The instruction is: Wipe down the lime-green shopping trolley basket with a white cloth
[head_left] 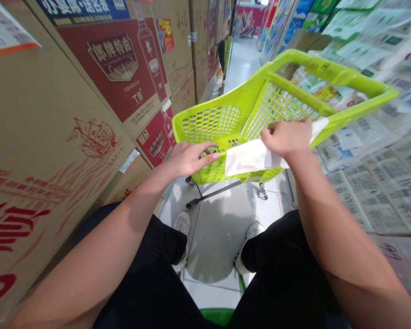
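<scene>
A lime-green plastic shopping cart (pixel 226 121) stands tilted across my view, with mesh walls and a dark metal frame on casters. My left hand (pixel 192 157) holds the cart's near rim at its left part, fingers over the inner side and thumb along the top. A white cloth (pixel 253 157) lies draped over the same near side. My right hand (pixel 289 137) is closed on this cloth, pressing it against the rim further right. Part of the cloth shows beyond my knuckles. The cart's basket floor is only partly visible.
Stacked cardboard boxes (pixel 123 77) wall the left side, close to the cart. At right are shelves of packaged goods (pixel 370 173). The tiled aisle (pixel 245 66) runs ahead between them. My shoes (pixel 182 224) are on the floor below, and a green seat edge (pixel 217 315) shows under me.
</scene>
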The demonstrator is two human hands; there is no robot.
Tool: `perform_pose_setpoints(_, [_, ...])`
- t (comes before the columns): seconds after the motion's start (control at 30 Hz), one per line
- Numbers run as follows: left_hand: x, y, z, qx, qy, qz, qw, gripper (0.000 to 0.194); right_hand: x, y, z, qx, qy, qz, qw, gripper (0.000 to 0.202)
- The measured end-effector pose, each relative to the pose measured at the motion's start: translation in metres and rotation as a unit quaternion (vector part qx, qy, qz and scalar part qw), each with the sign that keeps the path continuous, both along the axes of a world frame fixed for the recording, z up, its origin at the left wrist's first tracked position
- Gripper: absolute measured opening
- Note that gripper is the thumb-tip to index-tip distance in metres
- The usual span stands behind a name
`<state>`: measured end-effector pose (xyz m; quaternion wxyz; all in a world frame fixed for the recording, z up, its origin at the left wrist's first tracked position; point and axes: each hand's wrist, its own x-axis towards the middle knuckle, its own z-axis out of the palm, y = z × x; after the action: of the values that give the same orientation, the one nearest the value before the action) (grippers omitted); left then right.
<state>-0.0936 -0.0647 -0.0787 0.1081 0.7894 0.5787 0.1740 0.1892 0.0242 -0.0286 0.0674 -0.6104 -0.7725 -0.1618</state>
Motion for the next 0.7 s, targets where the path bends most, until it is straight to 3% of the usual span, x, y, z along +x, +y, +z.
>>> perform_pose_setpoints(0.23, [-0.002, -0.001, -0.003, 0.01, -0.006, 0.019, 1.0, 0.078, -0.068, -0.05, -0.027, -0.038, 0.034, 0.155, 0.987, 0.052])
perform_pose_setpoints(0.3, [-0.005, -0.005, -0.002, 0.021, 0.008, 0.022, 0.999, 0.077, -0.061, -0.048, -0.026, -0.031, 0.037, 0.153, 0.987, 0.051])
perform_pose_setpoints(0.47, [-0.007, -0.009, 0.001, -0.001, 0.044, 0.015, 0.999, 0.071, 0.008, -0.005, -0.012, 0.036, 0.035, 0.054, 0.997, 0.046])
perform_pose_setpoints(0.53, [-0.004, -0.008, 0.002, -0.006, 0.049, 0.02, 0.999, 0.07, 0.024, 0.005, -0.011, 0.068, 0.042, 0.045, 0.996, 0.045])
perform_pose_setpoints(0.6, [-0.001, -0.006, 0.001, 0.002, 0.031, 0.026, 0.999, 0.073, 0.019, 0.0, -0.016, 0.066, 0.05, 0.074, 0.994, 0.045])
perform_pose_setpoints(0.7, [0.0, -0.002, -0.001, 0.014, 0.008, 0.021, 1.0, 0.082, -0.018, -0.028, -0.031, 0.02, 0.056, 0.178, 0.982, 0.048])
